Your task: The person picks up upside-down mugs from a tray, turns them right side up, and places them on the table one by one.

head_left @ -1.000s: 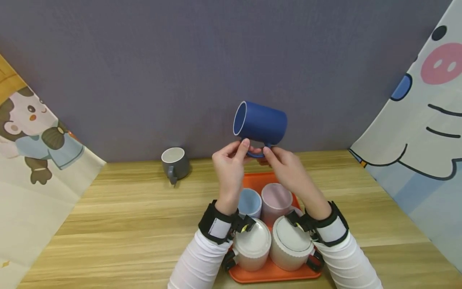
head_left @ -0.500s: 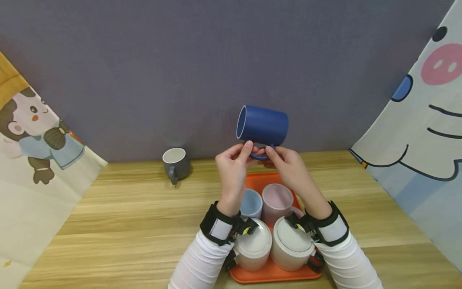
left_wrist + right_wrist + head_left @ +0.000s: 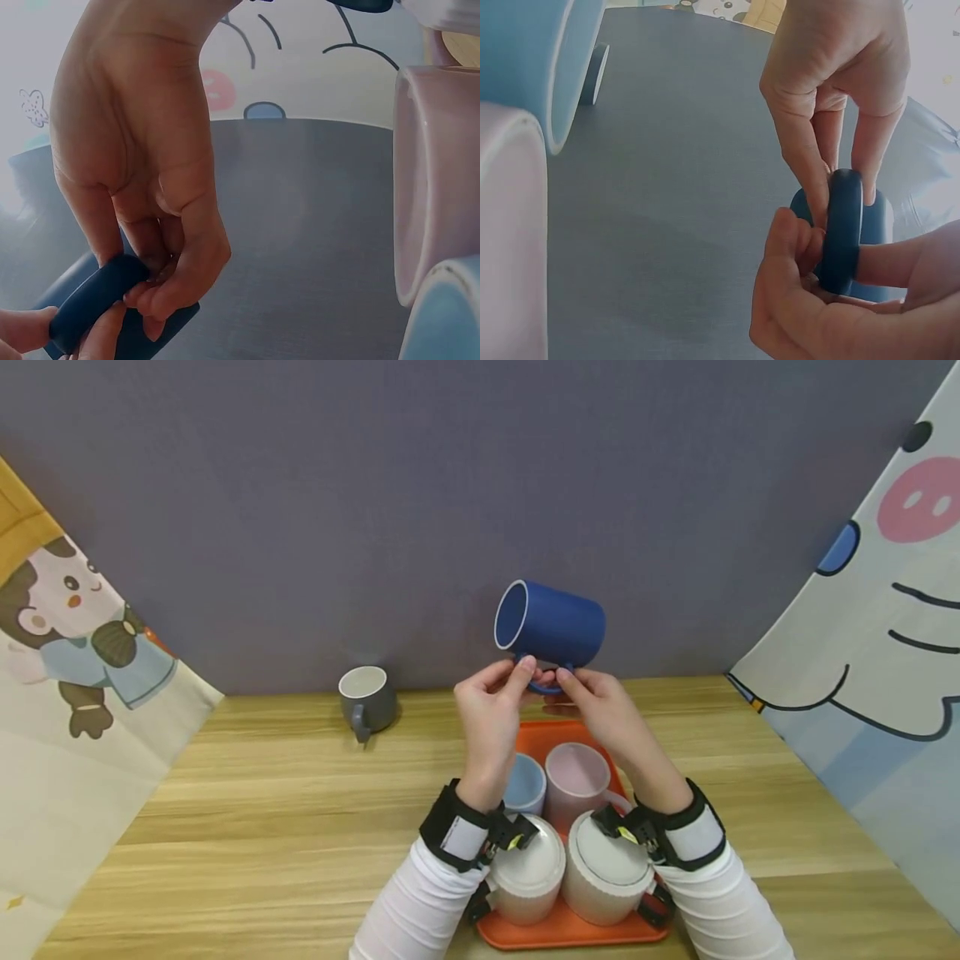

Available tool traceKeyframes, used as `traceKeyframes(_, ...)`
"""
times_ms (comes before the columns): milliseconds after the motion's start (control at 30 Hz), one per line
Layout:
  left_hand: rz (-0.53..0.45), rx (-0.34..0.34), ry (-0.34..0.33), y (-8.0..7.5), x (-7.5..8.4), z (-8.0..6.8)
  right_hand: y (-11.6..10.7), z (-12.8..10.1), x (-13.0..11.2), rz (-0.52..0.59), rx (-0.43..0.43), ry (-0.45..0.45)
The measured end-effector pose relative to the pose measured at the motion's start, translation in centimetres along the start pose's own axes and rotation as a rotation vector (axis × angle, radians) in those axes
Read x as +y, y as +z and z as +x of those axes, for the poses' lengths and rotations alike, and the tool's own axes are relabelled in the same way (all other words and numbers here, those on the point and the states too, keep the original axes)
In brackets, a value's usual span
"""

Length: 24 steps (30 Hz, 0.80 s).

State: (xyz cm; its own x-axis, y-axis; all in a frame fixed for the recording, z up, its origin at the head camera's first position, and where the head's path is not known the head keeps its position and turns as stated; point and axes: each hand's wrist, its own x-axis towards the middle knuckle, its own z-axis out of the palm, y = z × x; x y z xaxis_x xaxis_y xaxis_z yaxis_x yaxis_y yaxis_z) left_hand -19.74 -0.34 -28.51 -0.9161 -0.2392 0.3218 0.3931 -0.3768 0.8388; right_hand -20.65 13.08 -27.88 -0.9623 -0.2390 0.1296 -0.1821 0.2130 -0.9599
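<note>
A blue mug [image 3: 562, 625] with a white rim is held up on its side in front of the grey wall, mouth to the left and tipped slightly up. Its looped handle [image 3: 844, 232] points down. My left hand [image 3: 487, 718] pinches the handle at its rim end between thumb and fingers. Close beside it, my right hand [image 3: 618, 722] pinches the same handle nearer the base. In the left wrist view, the handle [image 3: 94, 304] spans the fingers of both hands.
Below the forearms lies an orange tray [image 3: 536, 935] holding a light blue cup [image 3: 527, 783], a pink mug [image 3: 576, 772] and two upturned whitish mugs [image 3: 528, 868] with black handles. A grey mug [image 3: 367, 702] stands upright by the wall, left of the hands.
The blue mug has shifted a little right and slightly down with both hands still on its handle. Its mouth has turned a bit more toward the head camera.
</note>
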Motion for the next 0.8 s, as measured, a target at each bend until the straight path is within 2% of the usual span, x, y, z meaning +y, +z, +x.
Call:
traceKeyframes(133,-0.001,0.009,-0.004,0.08,-0.08,0.09,-0.18,0.05,0.09,0.056,-0.006,0.023)
traceKeyframes(267,0.051,0.036,-0.008,0.09,-0.15,0.18,-0.23,0.22,0.27,0.144,-0.001,0.022)
traceKeyframes(433,0.141,0.031,0.025,-0.02,-0.15,0.20,-0.08,0.27,0.27,0.375,-0.008,0.030)
traceKeyframes(567,0.177,0.011,0.035,-0.20,-0.08,0.26,-0.11,0.09,0.10,0.576,-0.021,0.051)
traceKeyframes(800,0.190,0.000,-0.031,-0.50,0.03,0.41,-0.25,0.02,-0.09,0.743,-0.070,0.081)
